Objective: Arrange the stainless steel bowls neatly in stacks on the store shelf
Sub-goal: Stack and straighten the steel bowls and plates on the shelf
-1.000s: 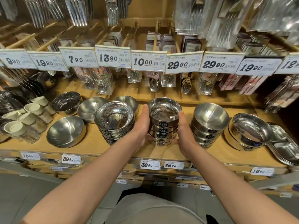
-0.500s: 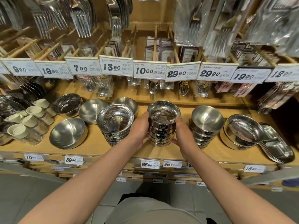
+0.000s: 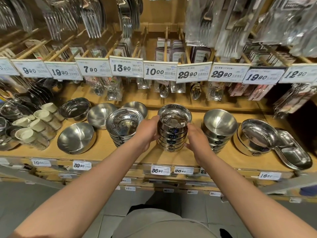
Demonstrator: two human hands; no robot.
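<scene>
Both hands point(image 3: 148, 133) (bare) clasp bowl stack point(image 3: 173, 129).

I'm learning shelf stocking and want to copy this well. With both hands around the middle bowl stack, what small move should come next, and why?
Probably let go and move on to the loose bowls. The middle stack looks straight, flat on the shelf, with the left hand and right hand cupping its sides. Single bowls on the left are not yet stacked.
</scene>
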